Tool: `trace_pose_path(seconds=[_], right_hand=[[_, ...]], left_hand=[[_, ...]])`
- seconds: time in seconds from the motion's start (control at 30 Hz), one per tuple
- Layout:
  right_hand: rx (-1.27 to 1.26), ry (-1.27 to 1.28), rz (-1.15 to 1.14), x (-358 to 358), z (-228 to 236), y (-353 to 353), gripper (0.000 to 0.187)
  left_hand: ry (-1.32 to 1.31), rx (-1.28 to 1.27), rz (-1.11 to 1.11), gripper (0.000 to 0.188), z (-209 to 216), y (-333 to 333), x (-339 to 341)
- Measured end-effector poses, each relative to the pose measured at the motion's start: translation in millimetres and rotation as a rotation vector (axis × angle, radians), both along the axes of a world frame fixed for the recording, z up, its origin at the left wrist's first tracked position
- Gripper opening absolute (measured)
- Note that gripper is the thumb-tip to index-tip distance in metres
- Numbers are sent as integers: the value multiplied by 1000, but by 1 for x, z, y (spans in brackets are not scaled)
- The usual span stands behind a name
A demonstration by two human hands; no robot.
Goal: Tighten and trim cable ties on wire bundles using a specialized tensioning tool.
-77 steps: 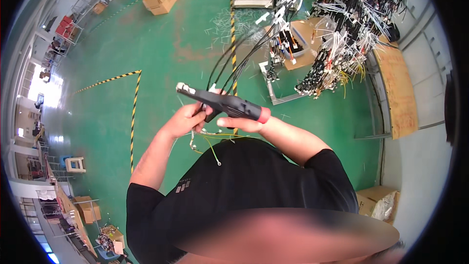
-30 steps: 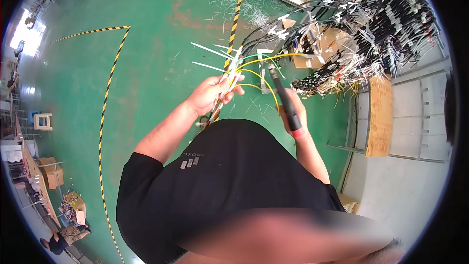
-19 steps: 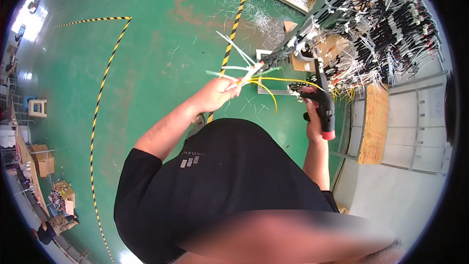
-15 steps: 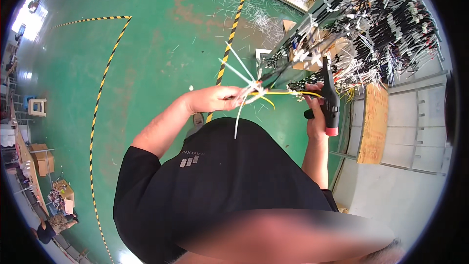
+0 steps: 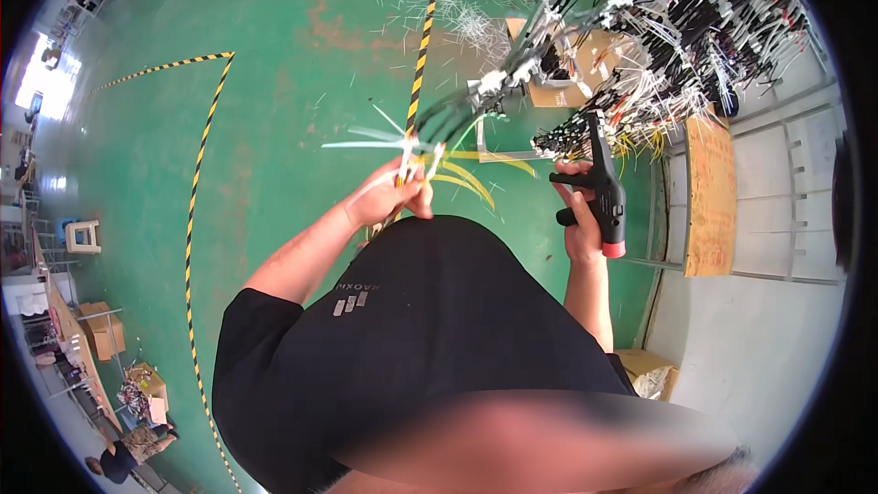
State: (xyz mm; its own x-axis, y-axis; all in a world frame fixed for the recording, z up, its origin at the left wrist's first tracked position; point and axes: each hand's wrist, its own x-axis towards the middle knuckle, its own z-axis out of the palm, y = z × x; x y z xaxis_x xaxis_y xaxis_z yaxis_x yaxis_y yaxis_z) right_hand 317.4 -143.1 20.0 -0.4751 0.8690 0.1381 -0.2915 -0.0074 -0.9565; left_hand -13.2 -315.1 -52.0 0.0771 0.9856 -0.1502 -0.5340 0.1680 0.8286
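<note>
My left hand (image 5: 389, 197) is closed around the end of a wire harness (image 5: 450, 117), whose black wires run up to the right. Long white cable ties (image 5: 361, 144) stick out leftward above this hand. Loose yellow wires (image 5: 473, 188) fan out to its right, blurred by motion. On the right, my right hand (image 5: 586, 236) grips a black cable tie gun (image 5: 607, 194) with a red rear end, its nose pointing away from me. The gun's nose is apart from the harness in my left hand and close to other hanging wires.
Dense wire bundles (image 5: 695, 46) hang at the upper right, over a cardboard box (image 5: 560, 94). Cut white strips (image 5: 476, 23) litter the green floor. A brown board (image 5: 711, 201) stands against the right wall. Far left are a white stool (image 5: 83, 237) and another person (image 5: 119, 462).
My left hand has shifted left with the harness. The yellow wire that reached the cable tie gun is now away from it. My right hand still holds the gun, moved slightly left.
</note>
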Motion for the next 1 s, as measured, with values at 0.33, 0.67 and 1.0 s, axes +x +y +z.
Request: trace_pose_path(seconds=[0.33,0.67,1.0], right_hand=[[749,-338,184,-48,6,13,47],[314,-385,445,-134,-108,48,40],[153,-480,493,-60,-59,31,44]], left_hand=[[1225,-278,86,32,34,3,-9],[337,-565,56,26,43,-14,-10],[548,-451,466,26,35,8,-11]])
